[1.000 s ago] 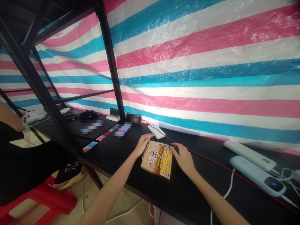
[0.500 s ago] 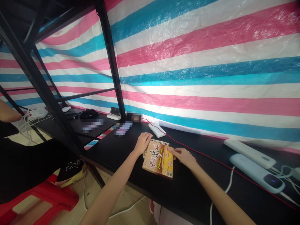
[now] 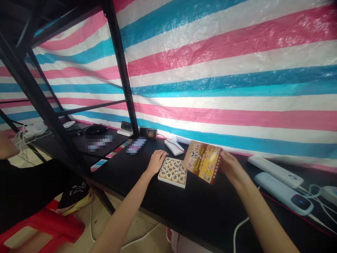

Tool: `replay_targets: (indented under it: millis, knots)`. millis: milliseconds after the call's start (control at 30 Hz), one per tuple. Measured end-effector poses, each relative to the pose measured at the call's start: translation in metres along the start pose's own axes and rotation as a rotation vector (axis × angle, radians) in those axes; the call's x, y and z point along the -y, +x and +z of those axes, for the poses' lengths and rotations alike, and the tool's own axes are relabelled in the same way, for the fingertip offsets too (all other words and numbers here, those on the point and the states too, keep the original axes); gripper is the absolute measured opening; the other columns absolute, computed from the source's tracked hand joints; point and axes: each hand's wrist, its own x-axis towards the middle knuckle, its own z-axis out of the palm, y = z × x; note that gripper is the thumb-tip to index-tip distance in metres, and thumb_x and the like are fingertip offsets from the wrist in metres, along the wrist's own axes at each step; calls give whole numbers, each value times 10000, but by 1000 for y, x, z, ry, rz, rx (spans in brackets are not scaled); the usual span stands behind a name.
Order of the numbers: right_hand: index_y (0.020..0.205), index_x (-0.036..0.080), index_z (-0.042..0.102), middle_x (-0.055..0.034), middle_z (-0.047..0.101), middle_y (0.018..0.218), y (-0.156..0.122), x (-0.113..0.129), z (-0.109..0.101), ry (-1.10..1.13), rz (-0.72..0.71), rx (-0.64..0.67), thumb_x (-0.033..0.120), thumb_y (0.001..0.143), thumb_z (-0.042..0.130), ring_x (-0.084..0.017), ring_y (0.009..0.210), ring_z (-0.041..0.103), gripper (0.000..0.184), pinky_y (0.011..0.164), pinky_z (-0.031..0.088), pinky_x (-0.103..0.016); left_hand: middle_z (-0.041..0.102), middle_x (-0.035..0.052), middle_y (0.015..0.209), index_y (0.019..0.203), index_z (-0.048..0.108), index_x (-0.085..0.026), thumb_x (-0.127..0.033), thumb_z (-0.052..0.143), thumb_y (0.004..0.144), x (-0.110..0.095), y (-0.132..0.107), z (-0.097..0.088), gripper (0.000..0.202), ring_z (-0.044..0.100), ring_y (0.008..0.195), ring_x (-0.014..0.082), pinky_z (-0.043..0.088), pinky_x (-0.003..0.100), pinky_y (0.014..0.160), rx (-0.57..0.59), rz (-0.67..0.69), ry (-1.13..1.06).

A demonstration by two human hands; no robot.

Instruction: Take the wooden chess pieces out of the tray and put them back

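A white tray [image 3: 171,181] of round Chinese chess pieces [image 3: 173,170] lies on the black table, the pieces set in rows with dark characters facing up. My left hand [image 3: 157,162] grips the tray's far left edge, its fingers close together and the thumb mostly hidden. To the right, my right hand [image 3: 231,169] is closed on the right edge of the Chinese chess box lid [image 3: 201,162]. The lid is brown and yellow, held tilted above the table with its printed face towards me.
Behind the tray sits a white device [image 3: 174,146] with a red cable. Two long pale devices [image 3: 284,193] with cables lie on the right. A black metal post [image 3: 121,70] rises at the left. A person in black [image 3: 28,189] sits left, by a red stool [image 3: 63,225].
My right hand has lifted the lid off the tray and carried it up and right, uncovering the chess pieces. My left hand has stayed at the tray's edge.
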Motion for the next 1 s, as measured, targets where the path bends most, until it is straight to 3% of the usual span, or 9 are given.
replay_targets:
  millis: [100, 167, 267, 367, 500, 667, 833, 900, 1000]
  knots:
    - [909, 230, 619, -69, 667, 988, 3, 5, -16, -307, -184, -112, 504, 775, 559, -229, 885, 610, 311, 778, 459, -361, 647, 41, 1021, 968, 668, -230, -388, 283, 947, 1, 1, 0, 417, 510, 1014, 213, 365, 355, 941, 1, -8, 6]
    - [879, 225, 628, -61, 673, 933, 2, 6, -20, -669, -283, -112, 455, 816, 521, -224, 873, 598, 262, 773, 429, -352, 647, 42, 1024, 979, 668, -231, -384, 278, 949, 1, 1, 0, 421, 507, 1020, 214, 361, 360, 949, 4, -20, 14]
    - [889, 217, 659, -74, 679, 901, -2, 2, -21, -1269, -443, -29, 305, 882, 440, -225, 873, 578, 235, 766, 354, -357, 647, 37, 1023, 993, 672, -240, -373, 287, 948, 3, 1, -1, 410, 507, 1022, 215, 362, 361, 950, 9, -28, 10]
    - [888, 210, 673, -82, 680, 908, -4, -5, -24, -1611, -535, 80, 161, 867, 423, -221, 877, 564, 256, 744, 304, -356, 647, 41, 1004, 988, 679, -242, -365, 297, 946, 4, 1, -1, 404, 514, 1009, 219, 372, 359, 937, 11, -15, 7]
    - [879, 221, 688, -73, 682, 894, -6, -14, -39, -1769, -480, 123, 62, 807, 422, -227, 853, 564, 318, 740, 285, -371, 646, 40, 997, 980, 682, -237, -368, 295, 947, 5, 2, 0, 410, 516, 1007, 219, 371, 354, 940, 20, -15, 16]
    - [778, 210, 694, -95, 684, 788, -13, -20, -55, -1886, -225, 53, 31, 749, 412, -250, 761, 586, 335, 726, 289, -399, 652, 32, 1000, 978, 683, -238, -381, 275, 951, 7, 3, 2, 433, 520, 996, 213, 374, 344, 935, 15, -50, -16]
    - [859, 172, 695, -128, 684, 793, -14, -21, -35, -1866, -271, -115, 259, 864, 413, -265, 750, 591, 295, 761, 308, -434, 652, 28, 998, 977, 685, -238, -378, 276, 952, 8, 3, 3, 433, 513, 1008, 213, 368, 343, 941, -4, -55, -34]
    - [883, 161, 693, -134, 688, 806, -14, -22, -24, -1846, -285, -85, 292, 861, 446, -259, 752, 599, 280, 760, 315, -420, 652, 29, 1000, 974, 685, -235, -373, 274, 953, 8, 3, 3, 434, 514, 1005, 212, 370, 344, 939, 4, -55, -28]
    - [852, 166, 698, -122, 694, 813, -14, -20, -13, -1852, -236, 29, 202, 837, 475, -248, 765, 614, 226, 747, 319, -391, 653, 29, 1008, 971, 681, -230, -367, 278, 954, 8, 3, 3, 426, 512, 1012, 210, 369, 348, 945, 10, -64, -16]
